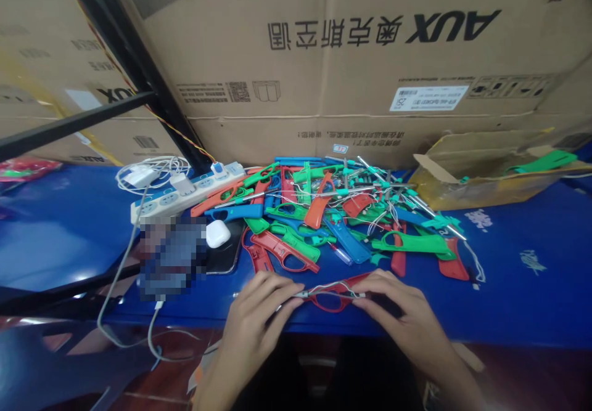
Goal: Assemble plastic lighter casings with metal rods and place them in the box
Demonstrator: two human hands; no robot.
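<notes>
Near the table's front edge, my left hand is closed on the end of a thin metal tube with wires coming from it. My right hand pinches the other end of these white and dark wires, by a small part mostly hidden under the fingers. Just behind the wires is a red half casing of a gas lighter, with an oval trigger loop; I cannot tell whether the right fingers also hold it. Beyond lies a heap of red, green, blue and orange lighter casings mixed with metal tubes and wires.
A white power strip with chargers stands at the left. Near it lie phones and a white earbud case. An open cardboard box sits at the right. Large cartons stand along the back of the blue table.
</notes>
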